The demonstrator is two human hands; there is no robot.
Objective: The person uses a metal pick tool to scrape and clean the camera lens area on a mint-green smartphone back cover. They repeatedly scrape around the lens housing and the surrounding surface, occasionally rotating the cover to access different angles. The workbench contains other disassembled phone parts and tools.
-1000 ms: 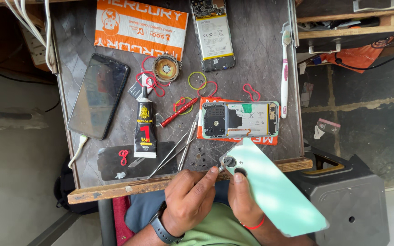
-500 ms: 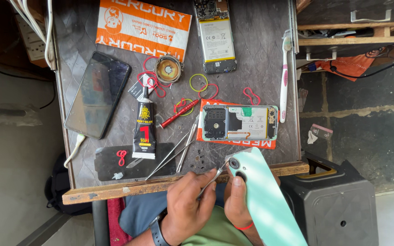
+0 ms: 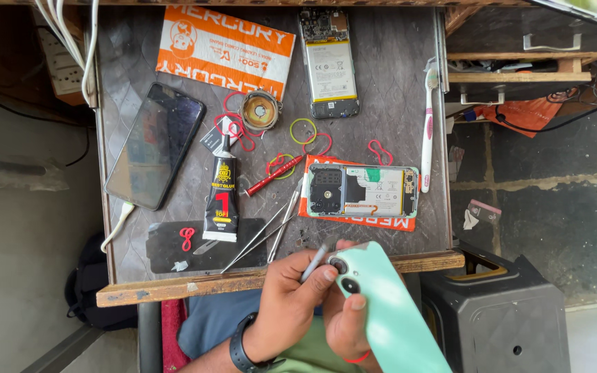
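Note:
My left hand, with a black watch on the wrist, pinches a thin grey metal tool whose tip points toward the table's front edge. My right hand holds a mint-green phone back cover from below, thumb on its face near the camera rings. The tool sits right beside those rings. Both hands are just in front of the wooden table edge, above my lap.
On the grey table lie an opened phone on an orange card, a second opened phone, a dark phone, a black glue tube, tweezers, a red screwdriver, a toothbrush, rubber bands. A black stool stands at right.
My left hand now holds the thin tool more upright next to the cover's camera rings. The green cover has shifted slightly, staying in my right hand.

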